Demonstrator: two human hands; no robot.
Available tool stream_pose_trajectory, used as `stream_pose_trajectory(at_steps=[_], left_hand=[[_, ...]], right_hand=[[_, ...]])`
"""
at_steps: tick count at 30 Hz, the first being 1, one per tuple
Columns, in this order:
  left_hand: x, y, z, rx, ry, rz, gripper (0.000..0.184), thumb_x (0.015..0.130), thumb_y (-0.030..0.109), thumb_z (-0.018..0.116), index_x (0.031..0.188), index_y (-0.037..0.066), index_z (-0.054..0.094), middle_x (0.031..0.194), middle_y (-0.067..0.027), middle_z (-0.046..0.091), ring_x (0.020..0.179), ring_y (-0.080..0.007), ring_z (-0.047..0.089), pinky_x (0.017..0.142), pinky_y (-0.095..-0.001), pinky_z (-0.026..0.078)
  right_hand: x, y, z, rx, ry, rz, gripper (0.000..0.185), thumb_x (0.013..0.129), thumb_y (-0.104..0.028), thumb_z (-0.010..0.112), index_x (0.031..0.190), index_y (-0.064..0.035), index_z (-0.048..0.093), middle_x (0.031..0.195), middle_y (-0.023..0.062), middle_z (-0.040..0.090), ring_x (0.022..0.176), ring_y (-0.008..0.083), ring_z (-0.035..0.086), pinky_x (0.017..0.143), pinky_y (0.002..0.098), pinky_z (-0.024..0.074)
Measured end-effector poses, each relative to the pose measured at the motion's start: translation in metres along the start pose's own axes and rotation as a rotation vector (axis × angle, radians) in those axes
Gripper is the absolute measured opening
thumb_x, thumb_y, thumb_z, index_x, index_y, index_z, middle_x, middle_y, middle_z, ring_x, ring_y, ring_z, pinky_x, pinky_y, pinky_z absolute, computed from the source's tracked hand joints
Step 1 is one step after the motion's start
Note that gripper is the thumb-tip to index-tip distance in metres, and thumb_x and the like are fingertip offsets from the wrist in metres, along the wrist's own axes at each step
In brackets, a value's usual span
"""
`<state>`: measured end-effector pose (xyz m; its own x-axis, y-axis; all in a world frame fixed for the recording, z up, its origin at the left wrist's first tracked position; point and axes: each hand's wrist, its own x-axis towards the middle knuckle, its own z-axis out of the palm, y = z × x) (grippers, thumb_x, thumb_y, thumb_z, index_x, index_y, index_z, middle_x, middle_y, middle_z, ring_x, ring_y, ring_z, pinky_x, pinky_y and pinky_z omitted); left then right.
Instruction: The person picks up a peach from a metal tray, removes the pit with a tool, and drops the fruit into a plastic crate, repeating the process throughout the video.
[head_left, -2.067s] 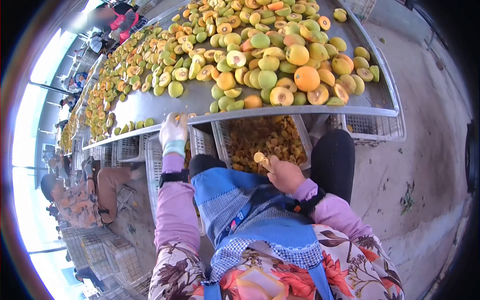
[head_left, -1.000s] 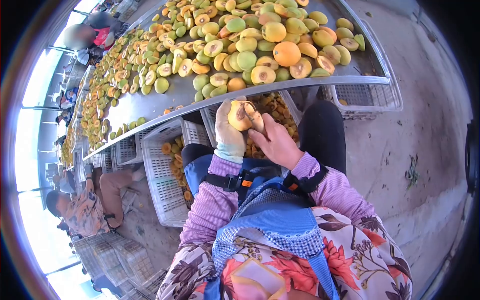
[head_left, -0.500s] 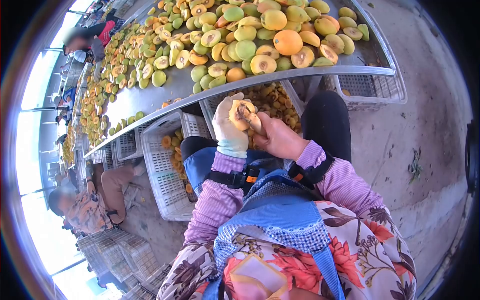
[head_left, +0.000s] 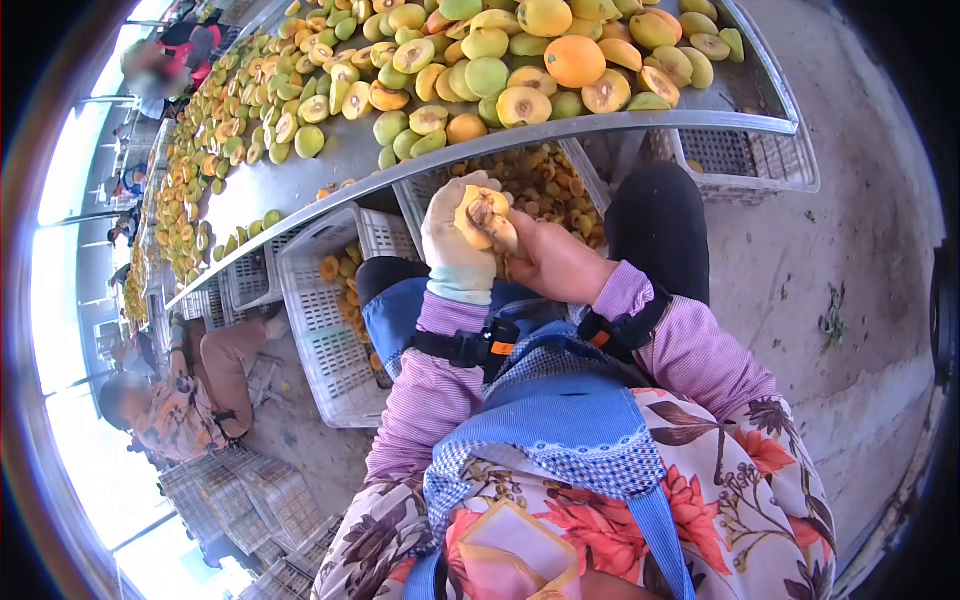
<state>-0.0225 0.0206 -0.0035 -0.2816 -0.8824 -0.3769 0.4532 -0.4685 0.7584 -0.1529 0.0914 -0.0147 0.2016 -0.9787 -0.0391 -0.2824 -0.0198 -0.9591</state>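
My gloved left hand (head_left: pixel 455 235) is wrapped round a halved fruit (head_left: pixel 478 212), its cut face turned up and its centre brown. My bare right hand (head_left: pixel 562 262) grips a pale tool handle (head_left: pixel 503 236) whose end meets the fruit's middle; the tip is hidden. Both hands are close together above my lap, just before the metal table's edge. Many halved green, yellow and orange fruits (head_left: pixel 524 105) are heaped on the table (head_left: pixel 360 190). Beneath my hands, a crate (head_left: pixel 583 165) holds brownish-orange fruit pieces.
A white crate (head_left: pixel 335 370) with orange pieces is left of my knees. Another crate (head_left: pixel 790 160) stands under the table's right end. A seated person (head_left: pixel 185 410) is at the left, near stacked crates (head_left: pixel 240 500). More people sit farther back along the table.
My left hand has come from the table edge to my lap with a fruit half, and my right hand has brought the tool to it. The fruit's centre now looks more dug out.
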Motion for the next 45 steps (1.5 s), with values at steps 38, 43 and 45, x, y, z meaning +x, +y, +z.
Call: stream_pose_trajectory(at_steps=[38,43,45], left_hand=[[0.008,0.014,-0.024,0.662,-0.443,0.008,0.025,0.081,0.017,0.056,0.091,-0.005,0.064,0.087,-0.0142,0.066,0.080,-0.0191,0.062,0.076,-0.0293,0.050],[0.011,0.031,-0.018,0.514,-0.628,-0.044,0.028,0.084,0.021,0.054,0.095,-0.004,0.062,0.091,-0.0150,0.065,0.083,-0.0219,0.063,0.074,-0.0330,0.053],[0.013,0.028,-0.018,0.201,-0.607,-0.152,0.033,0.086,0.026,0.053,0.101,-0.004,0.058,0.100,-0.0186,0.062,0.086,-0.0267,0.064,0.074,-0.0364,0.054]], right_hand=[[-0.009,0.001,-0.019,1.045,-0.655,0.703,0.012,0.088,-0.013,0.051,0.088,-0.0148,0.040,0.056,-0.0060,0.037,0.038,0.0013,0.032,0.031,0.0191,0.0262],[-0.014,-0.003,-0.016,1.283,-0.744,0.509,0.014,0.088,-0.016,0.053,0.084,-0.0148,0.040,0.054,-0.0070,0.035,0.037,0.0010,0.030,0.030,0.0172,0.0214],[-0.016,-0.008,-0.017,1.277,-0.741,0.414,0.014,0.087,-0.017,0.054,0.084,-0.0144,0.041,0.053,-0.0071,0.035,0.037,0.0011,0.029,0.030,0.0174,0.0210]])
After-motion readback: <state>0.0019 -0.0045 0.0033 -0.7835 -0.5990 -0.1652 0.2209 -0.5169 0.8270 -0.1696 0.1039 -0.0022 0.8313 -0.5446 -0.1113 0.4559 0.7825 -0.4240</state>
